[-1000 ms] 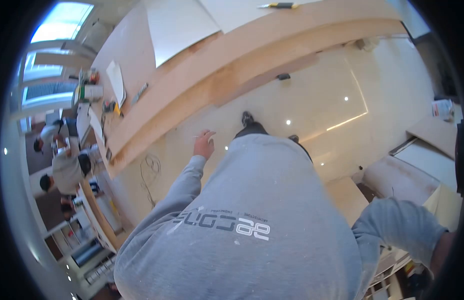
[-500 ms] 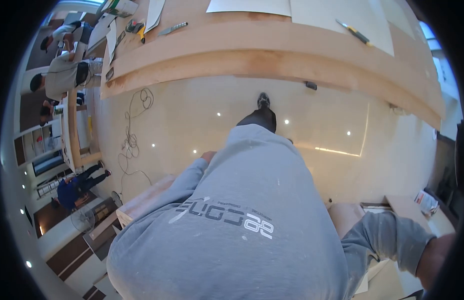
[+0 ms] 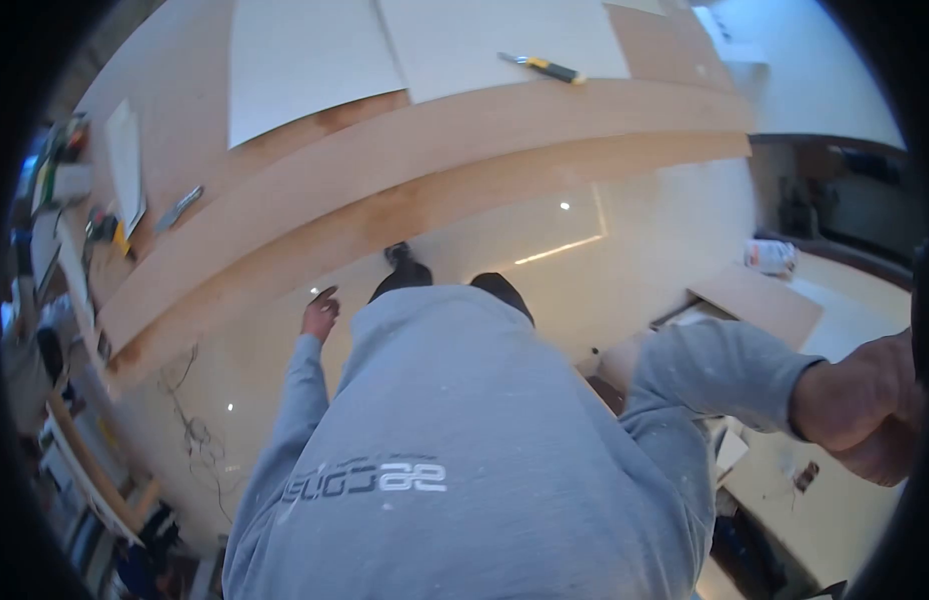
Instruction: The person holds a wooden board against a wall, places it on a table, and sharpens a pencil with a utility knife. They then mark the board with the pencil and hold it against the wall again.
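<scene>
My left hand (image 3: 320,314) hangs low in front of me, below the near edge of the wooden workbench (image 3: 445,150). Its fingers are stretched out and hold nothing. At the right edge of the view my right hand (image 3: 857,405) is raised close to the camera, beside a dark strip (image 3: 925,320). Its fingers are mostly hidden. On the bench, a yellow-and-black utility knife (image 3: 553,69) lies on a white sheet (image 3: 505,45). Further left are a grey utility knife (image 3: 180,208) and a yellow-and-black power tool (image 3: 110,230).
A second white sheet (image 3: 295,75) covers part of the bench. Cables (image 3: 195,435) lie on the shiny floor at left. To the right, a printed container (image 3: 772,257) stands by a brown board (image 3: 760,305). A wooden frame (image 3: 85,470) shows at lower left.
The view has swung right, so the bench now lies slanted and closer. My left hand has come out from my side with fingers extended; my right hand is higher in the view.
</scene>
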Action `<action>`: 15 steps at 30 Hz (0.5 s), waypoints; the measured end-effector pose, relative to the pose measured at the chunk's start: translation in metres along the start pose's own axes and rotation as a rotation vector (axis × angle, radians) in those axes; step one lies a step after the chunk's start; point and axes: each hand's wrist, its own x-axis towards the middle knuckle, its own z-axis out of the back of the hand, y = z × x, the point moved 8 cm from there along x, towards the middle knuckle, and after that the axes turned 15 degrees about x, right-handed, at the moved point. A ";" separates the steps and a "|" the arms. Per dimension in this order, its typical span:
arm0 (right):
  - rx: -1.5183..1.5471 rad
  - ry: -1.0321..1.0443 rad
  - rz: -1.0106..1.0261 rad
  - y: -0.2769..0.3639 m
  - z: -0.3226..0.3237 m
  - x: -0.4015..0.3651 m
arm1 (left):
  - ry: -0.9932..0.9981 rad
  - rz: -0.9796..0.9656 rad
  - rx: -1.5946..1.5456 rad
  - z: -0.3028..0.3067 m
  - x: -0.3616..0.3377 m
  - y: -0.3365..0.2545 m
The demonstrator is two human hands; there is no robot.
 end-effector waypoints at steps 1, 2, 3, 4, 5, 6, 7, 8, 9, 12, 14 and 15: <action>-0.012 0.008 0.000 -0.006 -0.006 0.003 | 0.007 0.008 0.009 0.002 0.002 0.010; -0.015 0.015 -0.001 -0.012 -0.011 0.003 | 0.009 0.018 0.014 0.004 0.004 0.023; -0.016 0.025 0.000 -0.016 -0.017 0.006 | 0.034 0.070 0.023 0.001 0.005 0.038; -0.023 0.033 -0.003 -0.020 -0.021 0.008 | 0.058 0.130 0.037 0.000 0.001 0.056; -0.028 0.035 -0.006 -0.023 -0.023 0.009 | 0.104 0.170 0.025 -0.003 -0.002 0.079; -0.036 0.034 -0.008 -0.026 -0.025 0.011 | 0.144 0.209 0.015 -0.008 -0.003 0.095; -0.044 0.039 -0.006 -0.029 -0.026 0.012 | 0.142 0.237 0.012 -0.009 -0.009 0.099; -0.050 0.036 -0.004 -0.030 -0.025 0.014 | 0.138 0.268 0.010 -0.009 -0.018 0.100; -0.047 0.039 -0.008 -0.033 -0.025 0.016 | 0.132 0.301 0.006 -0.007 -0.025 0.099; -0.058 0.037 -0.027 -0.039 -0.017 0.024 | 0.082 0.165 0.118 -0.009 -0.027 0.078; -0.052 0.041 -0.017 -0.041 -0.011 0.025 | 0.048 0.105 0.148 -0.011 -0.022 0.063; -0.042 0.041 -0.013 -0.043 -0.007 0.027 | 0.024 0.082 0.163 -0.009 -0.025 0.057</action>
